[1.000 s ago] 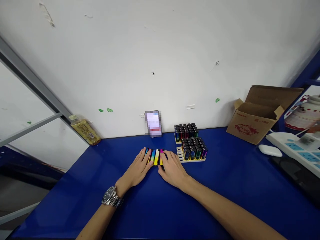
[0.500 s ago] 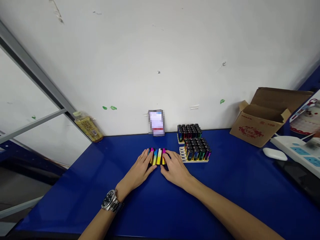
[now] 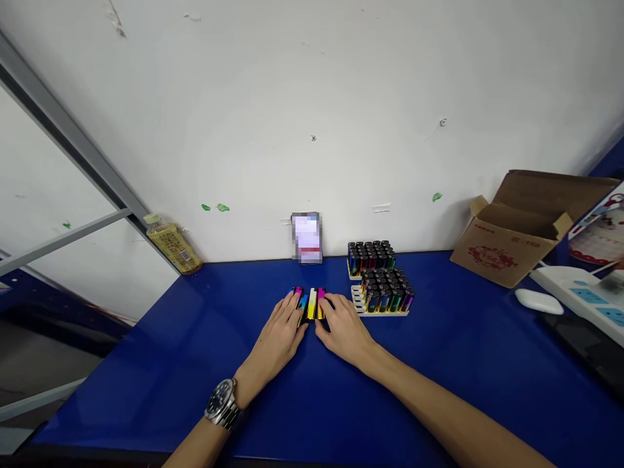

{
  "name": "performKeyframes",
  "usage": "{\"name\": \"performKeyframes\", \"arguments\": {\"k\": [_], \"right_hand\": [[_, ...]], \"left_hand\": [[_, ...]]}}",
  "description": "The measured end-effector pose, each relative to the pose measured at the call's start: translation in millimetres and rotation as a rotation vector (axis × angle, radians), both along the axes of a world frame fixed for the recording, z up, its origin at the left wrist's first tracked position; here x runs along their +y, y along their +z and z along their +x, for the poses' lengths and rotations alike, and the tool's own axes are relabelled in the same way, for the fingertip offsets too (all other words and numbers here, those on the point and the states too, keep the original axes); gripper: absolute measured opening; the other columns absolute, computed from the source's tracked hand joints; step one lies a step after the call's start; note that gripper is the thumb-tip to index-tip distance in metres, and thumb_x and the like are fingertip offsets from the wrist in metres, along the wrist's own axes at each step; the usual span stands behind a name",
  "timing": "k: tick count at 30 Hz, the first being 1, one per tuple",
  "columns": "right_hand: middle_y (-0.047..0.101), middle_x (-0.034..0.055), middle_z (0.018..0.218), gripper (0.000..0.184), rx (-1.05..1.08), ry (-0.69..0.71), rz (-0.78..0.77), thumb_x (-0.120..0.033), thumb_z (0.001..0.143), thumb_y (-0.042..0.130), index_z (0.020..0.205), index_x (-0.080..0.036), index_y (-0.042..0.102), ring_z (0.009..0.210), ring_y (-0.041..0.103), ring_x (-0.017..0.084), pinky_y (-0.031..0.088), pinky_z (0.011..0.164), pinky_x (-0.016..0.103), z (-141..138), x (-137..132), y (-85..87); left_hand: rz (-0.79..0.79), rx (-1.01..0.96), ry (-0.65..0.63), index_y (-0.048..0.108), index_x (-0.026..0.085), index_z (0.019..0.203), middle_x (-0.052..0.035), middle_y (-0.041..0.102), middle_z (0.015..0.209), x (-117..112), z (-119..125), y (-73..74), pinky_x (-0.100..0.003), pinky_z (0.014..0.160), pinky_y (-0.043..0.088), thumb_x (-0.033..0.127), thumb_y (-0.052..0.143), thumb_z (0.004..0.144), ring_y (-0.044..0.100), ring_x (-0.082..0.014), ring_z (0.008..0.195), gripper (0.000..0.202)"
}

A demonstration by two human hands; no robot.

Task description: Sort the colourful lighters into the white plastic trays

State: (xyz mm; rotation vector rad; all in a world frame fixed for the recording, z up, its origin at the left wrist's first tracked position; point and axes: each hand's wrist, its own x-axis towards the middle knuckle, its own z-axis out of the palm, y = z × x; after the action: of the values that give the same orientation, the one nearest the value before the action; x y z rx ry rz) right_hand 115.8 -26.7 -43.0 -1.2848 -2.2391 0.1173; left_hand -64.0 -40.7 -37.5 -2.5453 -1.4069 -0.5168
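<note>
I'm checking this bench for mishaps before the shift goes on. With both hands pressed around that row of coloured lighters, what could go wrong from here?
1. The row of lighters lies loose on the smooth blue table, squeezed between the left hand and the right hand; uneven pressure could make the row buckle and scatter.
2. The front tray of lighters stands just beside the right hand; a sideways nudge might knock it.
</note>
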Motion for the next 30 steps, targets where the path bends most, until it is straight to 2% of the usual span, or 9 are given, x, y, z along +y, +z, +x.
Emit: {"name": "performKeyframes", "arguments": {"k": [4,7,11,15,19,22,25,28,30], "right_hand": [[0.06,0.0144,0.111,0.029,-0.015,0.007,-0.005,-0.019,0.084,0.052,0.111,-0.012,0.057,0.107,0.053,0.028,0.047,0.09,0.043,0,0,0.0],[0.059,0.0143,0.111,0.028,-0.015,0.013,0.009,-0.02,0.085,0.052,0.111,-0.014,0.056,0.107,0.053,0.027,0.047,0.089,0.043,1,0,-1.4],[0.059,0.0143,0.111,0.027,-0.022,0.007,0.011,-0.02,0.085,0.052,0.111,-0.014,0.056,0.108,0.052,0.027,0.047,0.088,0.043,0,1,-1.9],[0.059,0.0149,0.111,0.028,-0.041,0.007,-0.01,-0.019,0.085,0.051,0.111,-0.013,0.057,0.107,0.053,0.027,0.046,0.089,0.042,0,0,0.1],[0.059,0.0153,0.112,0.03,-0.055,0.002,-0.024,-0.02,0.085,0.05,0.113,-0.012,0.057,0.108,0.052,0.028,0.046,0.09,0.043,0,0,2.0],[0.06,0.0154,0.112,0.03,-0.061,0.007,-0.032,-0.02,0.085,0.05,0.113,-0.011,0.058,0.107,0.053,0.028,0.046,0.091,0.043,1,-1,3.2],[0.058,0.0162,0.117,0.033,-0.057,0.009,-0.035,-0.02,0.085,0.049,0.116,-0.011,0.057,0.111,0.052,0.029,0.045,0.093,0.043,2,-1,4.4],[0.049,0.0201,0.132,0.042,-0.058,0.004,-0.036,-0.024,0.085,0.049,0.124,-0.008,0.052,0.122,0.045,0.032,0.042,0.098,0.044,2,-1,4.5],[0.041,0.0222,0.14,0.049,-0.068,0.011,-0.049,-0.028,0.086,0.05,0.13,-0.007,0.048,0.129,0.039,0.034,0.04,0.1,0.046,2,-1,3.8]], "left_hand": [[0.078,0.019,0.126,0.058,0.014,0.088,-0.016,0.063,0.11,-12,7,4.1,-0.043,0.088,0.05,0.024,0.039,0.093,0.058,-0.0266,0.107,0.022],[0.112,0.12,0.27,0.059,0.014,0.084,-0.0126,0.064,0.087,-22,13,10.0,-0.04,0.07,0.05,0.024,0.044,0.091,0.061,-0.0255,0.08,0.019],[0.065,0.177,0.373,0.059,0.014,0.08,-0.0095,0.061,0.072,-25,17,10.1,-0.035,0.063,0.047,0.022,0.048,0.089,0.058,-0.0239,0.069,0.017],[-0.001,0.16,0.37,0.059,0.015,0.075,-0.0086,0.061,0.068,-18,19,4.9,-0.032,0.06,0.045,0.023,0.042,0.093,0.058,-0.0221,0.065,0.026],[0.008,0.224,0.326,0.062,0.014,0.08,-0.0109,0.062,0.073,-7,21,9.5,-0.034,0.063,0.045,0.021,0.036,0.094,0.058,-0.0235,0.068,0.031],[0.011,0.239,0.325,0.065,0.014,0.085,-0.0129,0.062,0.077,-1,18,17.4,-0.038,0.066,0.046,0.027,0.033,0.096,0.058,-0.0253,0.074,0.036],[-0.003,0.159,0.208,0.062,0.012,0.106,-0.017,0.062,0.103,5,4,20.1,-0.043,0.081,0.048,0.037,0.032,0.096,0.058,-0.0276,0.096,0.04],[-0.063,0.105,0.029,0.041,0.016,0.137,-0.016,0.041,0.142,11,-15,14.3,-0.045,0.1,0.041,0.048,0.035,0.094,0.039,-0.0302,0.13,0.054],[-0.123,0.107,-0.027,0.025,0.02,0.146,-0.0132,0.026,0.152,15,-25,7.2,-0.044,0.106,0.036,0.05,0.033,0.094,0.026,-0.029,0.139,0.06]]}}
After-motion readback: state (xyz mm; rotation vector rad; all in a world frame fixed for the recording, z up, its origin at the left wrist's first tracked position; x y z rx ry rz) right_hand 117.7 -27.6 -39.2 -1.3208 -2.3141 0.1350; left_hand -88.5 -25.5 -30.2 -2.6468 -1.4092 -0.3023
